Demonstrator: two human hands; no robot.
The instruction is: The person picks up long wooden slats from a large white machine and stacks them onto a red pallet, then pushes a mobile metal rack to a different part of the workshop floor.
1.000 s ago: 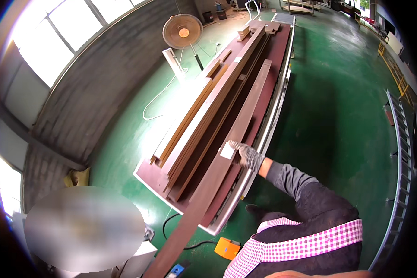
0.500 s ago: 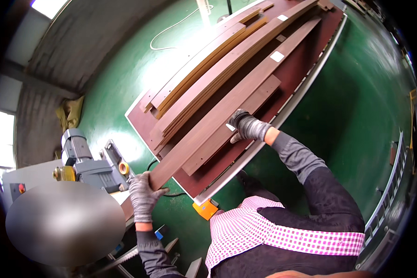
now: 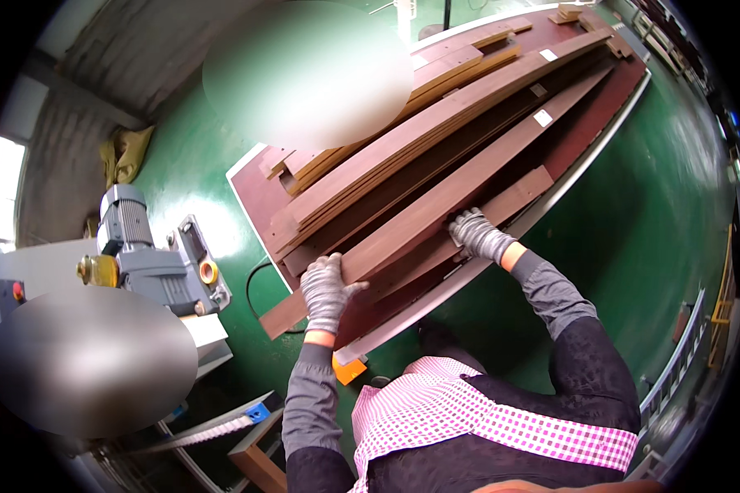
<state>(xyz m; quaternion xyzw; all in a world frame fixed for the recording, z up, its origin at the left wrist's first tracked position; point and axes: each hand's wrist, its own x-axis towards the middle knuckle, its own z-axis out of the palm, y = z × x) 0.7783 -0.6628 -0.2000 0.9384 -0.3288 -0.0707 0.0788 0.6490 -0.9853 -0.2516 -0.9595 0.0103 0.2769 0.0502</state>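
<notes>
A long reddish-brown wooden board (image 3: pixel 432 215) lies slantwise over the near side of a stack, its left end jutting past the table. My left hand (image 3: pixel 325 293), in a grey knit glove, is closed round this board near that end, fingers over the top and thumb at the near edge. Farther right, my gloved right hand (image 3: pixel 478 236) has its fingers bent at the same board's near edge; their tips are partly hidden. Beneath and nearer to me is a shorter board (image 3: pixel 520 194), with a dark gap between the two.
Several more boards (image 3: pixel 403 144) are piled on the far side of the white-edged table (image 3: pixel 251 185). At left stands a machine with a grey motor (image 3: pixel 126 218). A black cable (image 3: pixel 252 292) hangs by the table's left corner. A ladder-like metal rail (image 3: pixel 672 361) is at right.
My left hand has moved right and away from me along the board, off its left end. The gap between the long board and the shorter one has widened. The view has shifted.
</notes>
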